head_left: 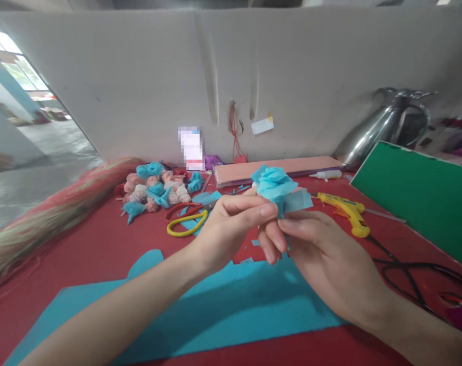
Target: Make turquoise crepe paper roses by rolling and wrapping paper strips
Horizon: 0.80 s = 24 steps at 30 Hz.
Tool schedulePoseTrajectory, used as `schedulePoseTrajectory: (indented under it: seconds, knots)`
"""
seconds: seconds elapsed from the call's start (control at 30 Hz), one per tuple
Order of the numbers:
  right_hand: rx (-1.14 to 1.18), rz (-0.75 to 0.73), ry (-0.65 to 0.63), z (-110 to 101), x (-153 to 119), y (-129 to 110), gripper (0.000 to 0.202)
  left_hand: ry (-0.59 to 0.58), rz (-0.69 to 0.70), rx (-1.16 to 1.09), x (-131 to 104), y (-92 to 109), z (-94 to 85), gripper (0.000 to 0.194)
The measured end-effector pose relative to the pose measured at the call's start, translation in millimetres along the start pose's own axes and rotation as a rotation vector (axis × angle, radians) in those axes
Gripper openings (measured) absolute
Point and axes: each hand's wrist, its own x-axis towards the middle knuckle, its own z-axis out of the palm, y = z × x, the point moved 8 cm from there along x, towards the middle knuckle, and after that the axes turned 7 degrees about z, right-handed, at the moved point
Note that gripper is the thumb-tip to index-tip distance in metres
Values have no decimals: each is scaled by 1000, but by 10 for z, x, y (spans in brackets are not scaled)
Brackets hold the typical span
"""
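Observation:
Between my two hands is a blue crepe paper flower (276, 183), its ruffled top upward and its narrow base pinched. My left hand (240, 221) is closed on the flower's base, thumb in front. From the right, my right hand (318, 244) pinches the same base lower down, with a loose blue paper flap (297, 201) beside it. Below both hands a large blue crepe paper sheet (215, 310) lies on the red table. Red-and-yellow handled scissors (187, 223) rest left of my left hand, over blue paper pieces.
A pile of blue, pink and white paper flowers (154, 190) sits back left, near a long fibrous bundle (63, 218). On the right lie a yellow glue gun (345, 208) with a black cord, a small white bottle (326, 175), a green board (417, 198) and a steel jug (379, 127).

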Motion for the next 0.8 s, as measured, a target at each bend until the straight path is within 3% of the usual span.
schedulePoseTrajectory:
  seconds: [0.47, 0.63, 0.8]
  knots:
    - [168, 24, -60, 60, -19, 1, 29, 8, 33, 130, -49, 6, -81, 33]
    - [286, 97, -109, 101, 14, 19, 33, 74, 45, 220, -31, 19, -171, 30]
    - [354, 200, -166, 116, 14, 77, 34, 65, 79, 248, -15, 20, -204, 31]
